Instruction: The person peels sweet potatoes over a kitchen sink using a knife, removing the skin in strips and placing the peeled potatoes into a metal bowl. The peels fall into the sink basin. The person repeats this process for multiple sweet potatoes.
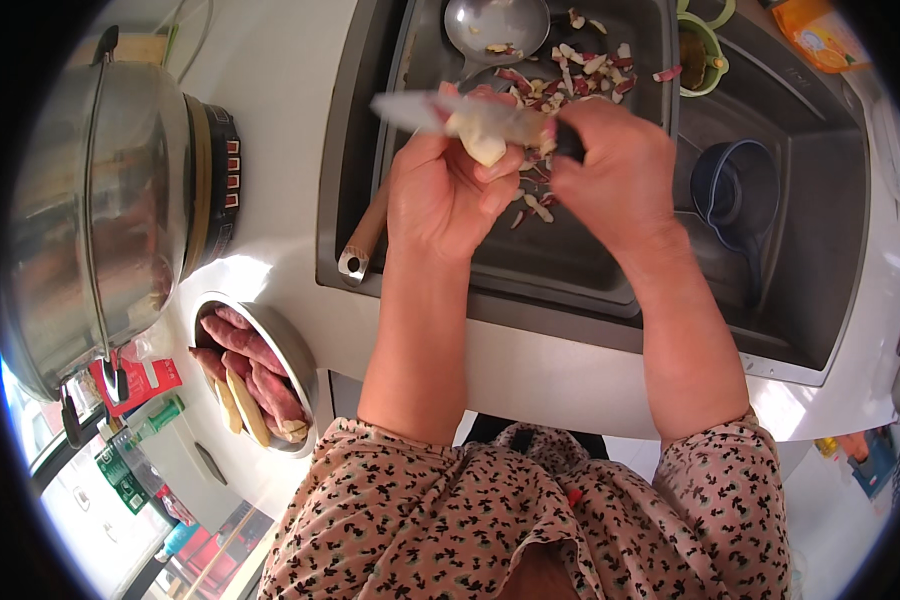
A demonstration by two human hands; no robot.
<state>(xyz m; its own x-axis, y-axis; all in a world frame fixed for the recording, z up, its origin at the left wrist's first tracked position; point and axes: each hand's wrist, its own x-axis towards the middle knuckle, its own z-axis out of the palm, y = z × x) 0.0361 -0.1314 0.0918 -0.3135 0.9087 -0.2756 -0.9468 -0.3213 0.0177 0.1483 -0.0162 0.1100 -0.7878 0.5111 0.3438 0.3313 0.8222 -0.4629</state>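
Above the sink my left hand [450,180] holds a pale, peeled sweet potato [481,139]. My right hand [615,165] grips the black handle of a kitchen knife [412,109], its blurred blade pointing left across the sweet potato. Under both hands, red and white peelings [570,75] lie scattered in a grey tray [555,262] set over the sink. A metal ladle [496,26] with a wooden handle rests in that tray, a few peelings in its bowl. To the lower left, a steel bowl [304,360] holds several red-skinned sweet potatoes [244,345] and pale peeled pieces [247,409].
A large steel pot [112,210] on an electric base stands at the left. The right sink basin [810,202] contains a dark blue dipper [735,191]. A green strainer cup [701,64] and an orange packet [821,34] are at the upper right.
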